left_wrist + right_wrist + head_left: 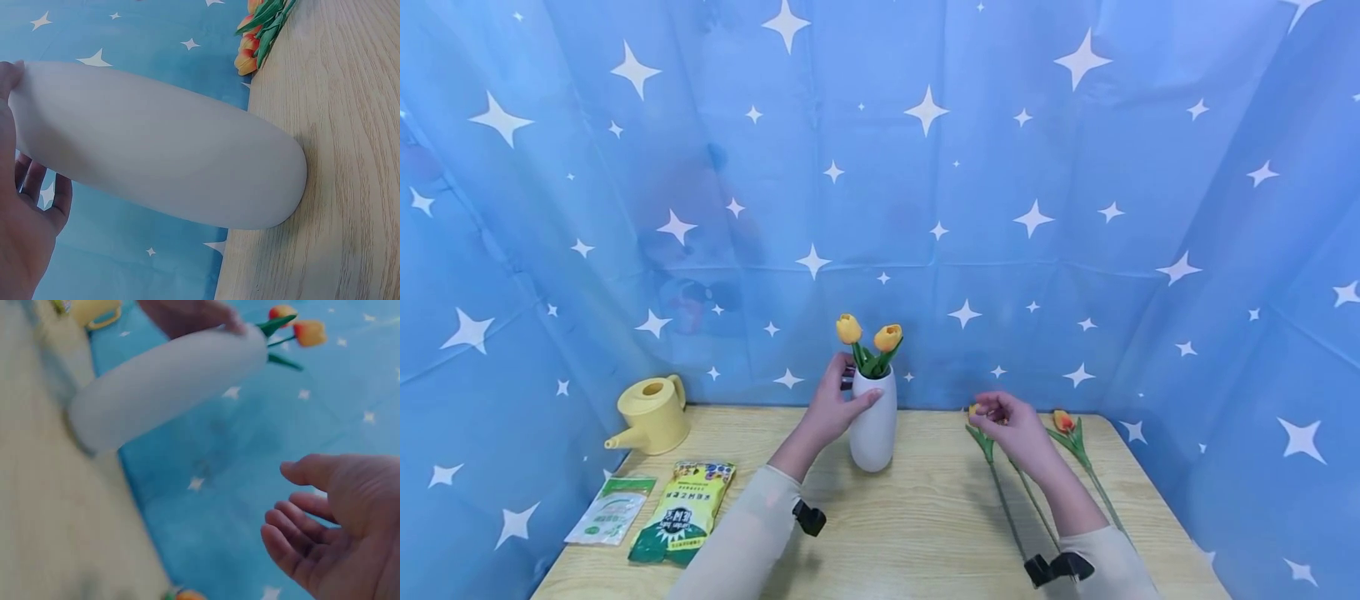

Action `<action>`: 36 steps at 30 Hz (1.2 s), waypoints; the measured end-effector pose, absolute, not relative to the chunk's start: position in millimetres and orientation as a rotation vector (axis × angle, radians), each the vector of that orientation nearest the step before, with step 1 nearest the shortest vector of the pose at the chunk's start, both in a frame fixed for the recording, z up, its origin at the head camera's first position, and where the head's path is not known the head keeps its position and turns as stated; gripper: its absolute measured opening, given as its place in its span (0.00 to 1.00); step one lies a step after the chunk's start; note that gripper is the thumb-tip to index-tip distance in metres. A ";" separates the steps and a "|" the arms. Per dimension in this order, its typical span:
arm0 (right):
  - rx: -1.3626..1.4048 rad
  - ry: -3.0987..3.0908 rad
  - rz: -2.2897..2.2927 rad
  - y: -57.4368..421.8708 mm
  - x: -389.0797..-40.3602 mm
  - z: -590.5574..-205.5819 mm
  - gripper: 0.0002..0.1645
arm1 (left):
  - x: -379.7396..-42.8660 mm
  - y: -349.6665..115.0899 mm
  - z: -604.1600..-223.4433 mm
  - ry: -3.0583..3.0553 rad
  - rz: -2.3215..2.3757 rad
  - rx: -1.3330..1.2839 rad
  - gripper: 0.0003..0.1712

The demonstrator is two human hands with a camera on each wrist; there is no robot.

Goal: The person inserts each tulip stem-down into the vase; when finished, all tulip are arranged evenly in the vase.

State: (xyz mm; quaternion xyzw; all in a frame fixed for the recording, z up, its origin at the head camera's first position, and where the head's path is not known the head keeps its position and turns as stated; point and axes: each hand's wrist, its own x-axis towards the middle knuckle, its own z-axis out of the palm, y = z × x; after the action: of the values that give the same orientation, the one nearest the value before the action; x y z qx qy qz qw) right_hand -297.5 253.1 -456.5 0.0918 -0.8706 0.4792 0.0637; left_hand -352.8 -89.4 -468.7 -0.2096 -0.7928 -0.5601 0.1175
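A tall white vase [874, 429] stands on the table near its back edge. Two yellow-orange tulips [888, 337] with green leaves rise from its mouth. My left hand [833, 407] holds the vase near the top, thumb at the front and fingers round the far side. In the left wrist view the vase [156, 144] is smooth and rounded at the base. My right hand [1017, 429], empty, hovers over loose tulips lying to the right, partly hiding their heads. Its fingers are loosely bent in the right wrist view, apart from the vase [169, 381].
An orange-red tulip [1063, 422] lies at the right of the table [925, 533]. On the left are a yellow watering can [655, 417], a green-and-yellow packet [683, 512] and a smaller white-and-green packet [612, 510]. A blue star-patterned curtain [880, 208] hangs behind.
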 end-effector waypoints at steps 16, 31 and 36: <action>0.025 -2.756 1.361 286.7 -282.6 -522.9 0.26 | -353.0 -89.7 -469.8 -2.311 -1.652 -0.622 0.37; 0.017 -2.881 1.241 285.0 -280.2 -543.8 0.30 | -353.7 -89.7 -469.3 -2.322 -1.638 -0.621 0.36; 0.002 -2.891 1.214 283.3 -281.1 -546.9 0.30 | -353.9 -89.8 -469.3 -2.317 -1.643 -0.629 0.36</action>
State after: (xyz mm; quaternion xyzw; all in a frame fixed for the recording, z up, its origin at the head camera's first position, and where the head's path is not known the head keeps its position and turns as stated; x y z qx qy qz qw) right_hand -281.1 283.3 -546.9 0.0008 -0.9220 0.3871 0.0033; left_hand -353.9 -89.8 -469.3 -0.2147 -0.7910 -0.5610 0.1161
